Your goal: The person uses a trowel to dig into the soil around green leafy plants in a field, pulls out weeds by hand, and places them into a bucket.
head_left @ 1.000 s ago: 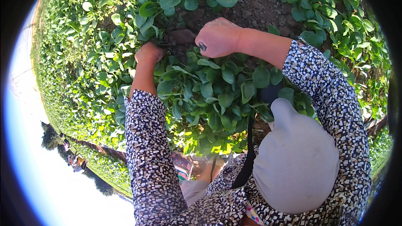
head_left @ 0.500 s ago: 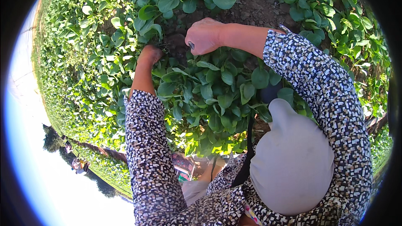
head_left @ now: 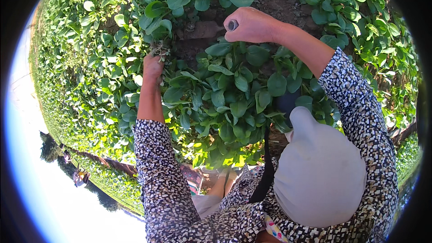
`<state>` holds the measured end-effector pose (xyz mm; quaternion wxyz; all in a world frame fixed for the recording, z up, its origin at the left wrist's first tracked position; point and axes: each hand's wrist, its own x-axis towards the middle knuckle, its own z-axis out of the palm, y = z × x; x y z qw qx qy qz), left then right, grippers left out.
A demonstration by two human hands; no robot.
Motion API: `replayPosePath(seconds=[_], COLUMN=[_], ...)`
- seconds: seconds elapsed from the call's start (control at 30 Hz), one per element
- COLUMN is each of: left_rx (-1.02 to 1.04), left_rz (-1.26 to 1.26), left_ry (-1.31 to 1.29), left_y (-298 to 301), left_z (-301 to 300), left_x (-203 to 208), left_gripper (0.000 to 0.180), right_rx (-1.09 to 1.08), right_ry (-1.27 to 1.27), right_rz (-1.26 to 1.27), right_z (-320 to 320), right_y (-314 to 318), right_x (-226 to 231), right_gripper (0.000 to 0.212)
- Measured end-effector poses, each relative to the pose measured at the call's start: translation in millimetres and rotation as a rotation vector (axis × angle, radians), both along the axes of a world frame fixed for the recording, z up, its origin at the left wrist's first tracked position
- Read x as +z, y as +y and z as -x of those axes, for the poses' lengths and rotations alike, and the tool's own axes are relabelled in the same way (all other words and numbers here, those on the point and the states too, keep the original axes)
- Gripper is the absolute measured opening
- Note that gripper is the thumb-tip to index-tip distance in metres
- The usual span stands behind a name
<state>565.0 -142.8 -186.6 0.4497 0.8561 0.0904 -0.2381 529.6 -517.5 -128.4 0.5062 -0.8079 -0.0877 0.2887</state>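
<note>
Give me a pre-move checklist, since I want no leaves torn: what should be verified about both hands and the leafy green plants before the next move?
1. Left hand has a firm hold on the leafy green plants: ok, it grips a bunch with pale roots showing above the fist.
2. Right hand grips its tool: ok, the fist is closed round a dark grey handle end.
3. Tool's working end visible: cannot tell, hidden in the fist and leaves.
4. Hands apart: ok, a patch of bare brown soil lies between them.
5. Patterned black-and-white sleeves clear of the hands: ok, both are pulled back on the forearms.
</note>
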Motion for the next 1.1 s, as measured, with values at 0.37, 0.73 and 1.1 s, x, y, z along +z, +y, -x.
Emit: replayPosePath(seconds=[0.37, 0.73, 1.1], left_rx=[0.269, -0.3, 0.059], left_rz=[0.425, 0.022, 0.358], left_ry=[0.278, 0.056, 0.154], left_y=[-132.2, -131.4, -131.1], left_z=[18.6, 114.7, 115.0], left_x=[38.7, 21.5, 31.2], left_gripper=[0.021, 0.038, 0.031], right_rx=[0.454, 0.481, 0.311], right_ry=[-0.393, -0.53, -0.46], right_rz=[0.42, 0.59, 0.476], right_z=[29.0, 44.4, 40.8], right_y=[-24.8, -49.4, -40.2], right_x=[58.8, 82.6, 73.7], right_gripper=[0.012, 0.01, 0.013])
